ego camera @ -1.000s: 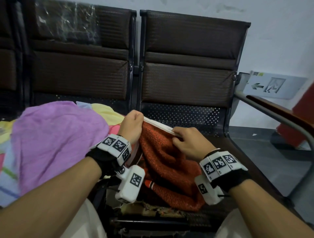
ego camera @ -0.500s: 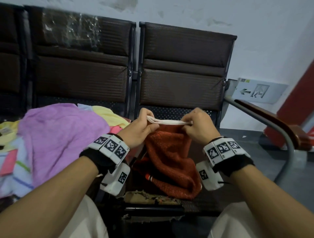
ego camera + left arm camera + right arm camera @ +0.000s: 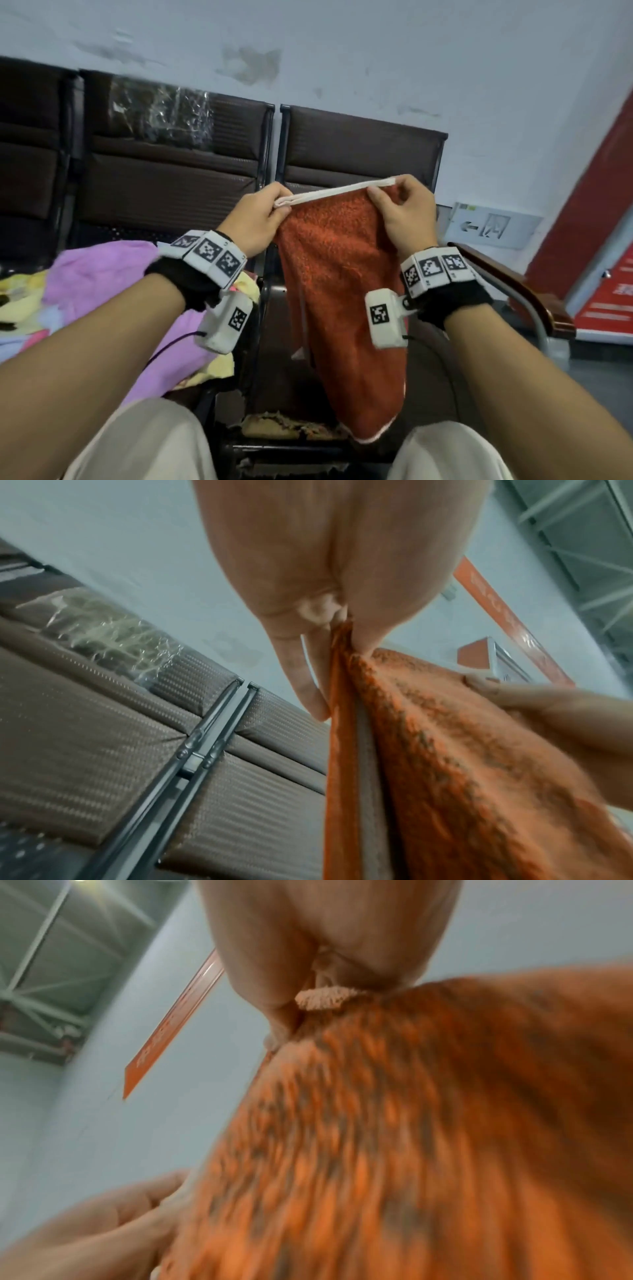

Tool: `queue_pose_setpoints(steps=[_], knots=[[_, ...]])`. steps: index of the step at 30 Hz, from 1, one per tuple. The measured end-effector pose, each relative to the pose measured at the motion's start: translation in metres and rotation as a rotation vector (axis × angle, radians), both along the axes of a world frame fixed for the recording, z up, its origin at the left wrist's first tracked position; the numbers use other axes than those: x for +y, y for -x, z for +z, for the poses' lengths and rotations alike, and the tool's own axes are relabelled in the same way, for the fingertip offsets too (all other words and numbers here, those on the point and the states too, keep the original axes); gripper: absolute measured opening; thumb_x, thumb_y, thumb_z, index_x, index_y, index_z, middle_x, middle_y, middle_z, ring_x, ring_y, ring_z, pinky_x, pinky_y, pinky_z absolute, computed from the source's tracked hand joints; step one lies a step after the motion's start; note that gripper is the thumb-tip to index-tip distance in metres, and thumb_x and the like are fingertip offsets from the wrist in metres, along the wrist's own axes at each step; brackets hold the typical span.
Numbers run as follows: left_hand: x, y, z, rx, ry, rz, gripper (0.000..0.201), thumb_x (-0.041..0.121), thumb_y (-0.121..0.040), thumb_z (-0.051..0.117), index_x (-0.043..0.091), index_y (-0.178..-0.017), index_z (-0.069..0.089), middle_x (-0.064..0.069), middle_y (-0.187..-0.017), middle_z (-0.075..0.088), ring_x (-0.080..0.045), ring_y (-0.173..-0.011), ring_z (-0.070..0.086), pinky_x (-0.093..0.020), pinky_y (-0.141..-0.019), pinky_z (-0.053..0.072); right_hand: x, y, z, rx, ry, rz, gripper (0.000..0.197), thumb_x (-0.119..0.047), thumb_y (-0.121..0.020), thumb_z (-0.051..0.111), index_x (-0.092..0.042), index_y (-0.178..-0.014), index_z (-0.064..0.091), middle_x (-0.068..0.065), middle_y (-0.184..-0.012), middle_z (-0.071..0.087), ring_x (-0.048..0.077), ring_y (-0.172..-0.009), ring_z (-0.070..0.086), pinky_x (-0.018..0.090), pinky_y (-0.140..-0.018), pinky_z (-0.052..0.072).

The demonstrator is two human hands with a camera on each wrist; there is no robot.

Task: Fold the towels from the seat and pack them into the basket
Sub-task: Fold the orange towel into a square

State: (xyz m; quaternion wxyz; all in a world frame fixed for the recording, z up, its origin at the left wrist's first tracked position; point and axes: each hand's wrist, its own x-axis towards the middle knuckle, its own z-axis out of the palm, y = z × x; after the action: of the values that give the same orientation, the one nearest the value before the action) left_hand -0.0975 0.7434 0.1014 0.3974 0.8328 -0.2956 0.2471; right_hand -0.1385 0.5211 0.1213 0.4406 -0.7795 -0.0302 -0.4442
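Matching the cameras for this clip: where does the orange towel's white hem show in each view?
Head: white hem runs centre frame, stretched between left hand and right hand.
Left wrist: hem hidden; only orange towel shows, lower right.
Right wrist: hem end upper centre, under the fingers.
Shared landmark: the towel's orange pile.

Orange terry towel (image 3: 337, 294) with white hem, hanging lengthwise above the bench seat (image 3: 428, 373), top edge stretched taut. Purple towel (image 3: 102, 284) heaped over yellow towel (image 3: 27, 298) on neighbouring seat.
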Motion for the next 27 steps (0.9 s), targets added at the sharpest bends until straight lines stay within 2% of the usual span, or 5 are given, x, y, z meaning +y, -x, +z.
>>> queue_pose_setpoints(steps=[5,8,14,18,27], knots=[[-0.005,-0.031,0.001,0.065,-0.084,0.056,0.021,0.010,-0.095,0.048,0.005,-0.112,0.060,-0.017,-0.107,0.066,-0.030,-0.104,0.059,-0.026,-0.078,0.035,-0.011,-0.025,-0.003,0.113,0.078,0.005,0.016,-0.016,-0.081,0.071,-0.022,-0.076,0.057,-0.001,-0.075,0.063,0.024,-0.080,0.064,0.042,-0.083,0.050],[-0.014,-0.053,0.003,0.141,-0.050,0.116,0.017,0.010,-0.092,0.055,0.006,-0.105,0.065,-0.019,-0.103,0.067,-0.031,-0.102,0.060,-0.024,-0.076,0.035,-0.021,-0.042,-0.010,0.212,0.099,0.000,0.011,-0.009,-0.081,0.070,-0.016,-0.089,0.067,0.002,-0.083,0.067,0.020,-0.086,0.065,0.041,-0.090,0.049],[-0.039,-0.071,0.026,0.031,0.200,0.147,0.014,0.010,-0.092,0.053,0.008,-0.099,0.064,-0.012,-0.098,0.067,-0.024,-0.092,0.058,-0.019,-0.069,0.030,-0.029,-0.060,-0.003,0.011,0.075,0.001,0.015,-0.008,-0.086,0.062,-0.023,-0.086,0.059,-0.012,-0.080,0.062,0.009,-0.082,0.059,0.025,-0.079,0.046],[-0.045,-0.053,0.015,0.033,0.255,-0.008,0.012,0.012,-0.094,0.048,0.017,-0.094,0.059,0.002,-0.087,0.060,-0.011,-0.080,0.052,-0.023,-0.068,0.034,-0.033,-0.050,-0.022,0.037,0.014,0.031,0.011,-0.016,-0.094,0.055,-0.022,-0.102,0.051,-0.022,-0.086,0.053,-0.010,-0.081,0.051,0.002,-0.071,0.035],[-0.020,0.015,-0.105,0.418,-0.031,-0.284,0.009,0.011,-0.092,0.056,0.017,-0.092,0.062,0.009,-0.078,0.058,-0.004,-0.074,0.052,-0.028,-0.076,0.040,-0.049,0.036,-0.132,0.502,0.120,0.195,0.006,-0.013,-0.092,0.058,-0.015,-0.096,0.054,-0.001,-0.091,0.060,0.016,-0.092,0.057,0.026,-0.082,0.042]])
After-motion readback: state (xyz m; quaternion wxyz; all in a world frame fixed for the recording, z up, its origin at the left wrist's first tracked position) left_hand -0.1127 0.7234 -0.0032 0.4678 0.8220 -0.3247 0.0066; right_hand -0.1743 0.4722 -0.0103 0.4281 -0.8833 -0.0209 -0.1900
